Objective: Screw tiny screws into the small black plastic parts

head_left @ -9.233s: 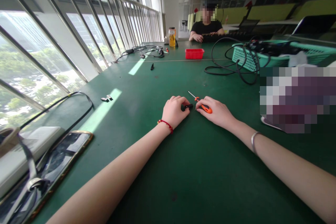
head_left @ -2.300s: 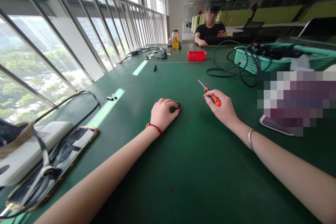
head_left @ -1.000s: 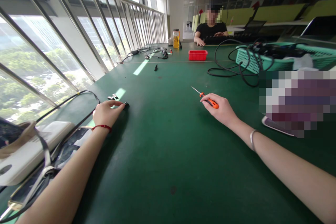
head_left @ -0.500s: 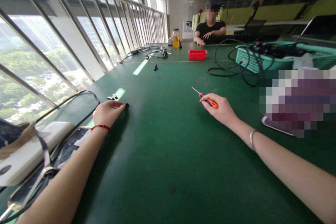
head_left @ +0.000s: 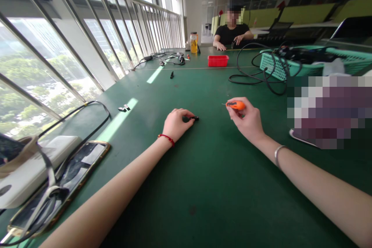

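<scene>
Orange-handled screwdriver point(head_left: 236, 105) in right hand point(head_left: 247, 121), small black part point(head_left: 195, 117) in left hand point(head_left: 176, 124).
Right hand grips it tip-left, probably for control; left hand pinches part low at green tabletop point(head_left: 192, 178), likely to steady it; the two sit apart.

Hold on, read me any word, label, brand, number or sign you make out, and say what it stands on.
No text can be read anywhere in view.
Orange-and-black screwdriver: no legible marking on its handle.
Small black part pinched in the left hand: too small to tell.
Clear jar with yellow contents: any label too small to read.
Long white box: a dark round mark, no letters discernible.
</scene>
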A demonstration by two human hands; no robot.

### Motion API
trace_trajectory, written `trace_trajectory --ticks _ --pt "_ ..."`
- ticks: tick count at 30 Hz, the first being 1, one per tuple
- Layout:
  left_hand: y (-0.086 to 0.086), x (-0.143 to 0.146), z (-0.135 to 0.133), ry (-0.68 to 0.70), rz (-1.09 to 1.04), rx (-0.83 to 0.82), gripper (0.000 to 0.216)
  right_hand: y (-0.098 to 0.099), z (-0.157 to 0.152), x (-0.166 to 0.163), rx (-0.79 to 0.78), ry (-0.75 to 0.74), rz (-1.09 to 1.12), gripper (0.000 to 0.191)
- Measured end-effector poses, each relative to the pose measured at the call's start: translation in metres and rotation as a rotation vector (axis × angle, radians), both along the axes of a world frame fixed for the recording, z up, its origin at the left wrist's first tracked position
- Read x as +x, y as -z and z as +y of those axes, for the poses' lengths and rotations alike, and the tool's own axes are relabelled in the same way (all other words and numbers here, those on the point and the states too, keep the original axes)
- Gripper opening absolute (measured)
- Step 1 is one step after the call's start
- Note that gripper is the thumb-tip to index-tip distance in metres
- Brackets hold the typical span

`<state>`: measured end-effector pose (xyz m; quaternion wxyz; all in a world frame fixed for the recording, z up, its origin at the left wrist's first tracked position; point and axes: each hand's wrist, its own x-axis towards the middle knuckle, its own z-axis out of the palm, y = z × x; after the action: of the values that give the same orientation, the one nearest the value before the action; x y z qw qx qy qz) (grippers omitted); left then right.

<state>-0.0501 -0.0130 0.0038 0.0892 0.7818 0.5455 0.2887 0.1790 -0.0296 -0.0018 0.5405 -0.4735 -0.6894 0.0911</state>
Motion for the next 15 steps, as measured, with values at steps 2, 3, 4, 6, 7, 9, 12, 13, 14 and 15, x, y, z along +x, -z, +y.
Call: trace_trajectory --ticks 2,3,4,6,7,9,12,13,14,15 --pt "0.001 0.027 0.001 0.059 0.009 0.01 0.016 -0.005 -0.003 -0.001 0.057 0.032 0.08 0.019" --pt "0.001 0.036 0.001 0.091 0.038 0.025 0.016 -0.008 -0.004 -0.001 0.077 0.041 0.12 0.019" --pt "0.002 0.042 0.0 0.13 0.067 0.04 0.016 -0.011 -0.005 -0.001 0.094 0.048 0.154 0.018" --pt "0.002 0.045 0.0 0.164 0.092 0.054 0.016 -0.021 -0.006 0.0 0.125 0.05 0.188 0.015" --pt "0.001 0.044 -0.001 0.164 0.087 0.053 0.015 -0.027 -0.006 0.0 0.145 0.061 0.186 0.015" --pt "0.001 0.04 -0.001 0.153 0.065 0.045 0.014 -0.038 -0.007 0.0 0.164 0.067 0.153 0.02" --pt "0.001 0.036 -0.001 0.165 0.061 0.048 0.014 -0.05 -0.011 -0.001 0.173 0.05 0.134 0.021" --pt "0.001 0.036 -0.001 0.17 0.067 0.051 0.014 -0.052 -0.012 -0.002 0.162 0.034 0.123 0.019" --pt "0.001 0.037 -0.001 0.174 0.073 0.054 0.014 -0.054 -0.014 -0.004 0.148 0.017 0.11 0.018" --pt "0.002 0.037 -0.001 0.176 0.077 0.055 0.014 -0.055 -0.015 -0.006 0.132 0.0 0.097 0.017"
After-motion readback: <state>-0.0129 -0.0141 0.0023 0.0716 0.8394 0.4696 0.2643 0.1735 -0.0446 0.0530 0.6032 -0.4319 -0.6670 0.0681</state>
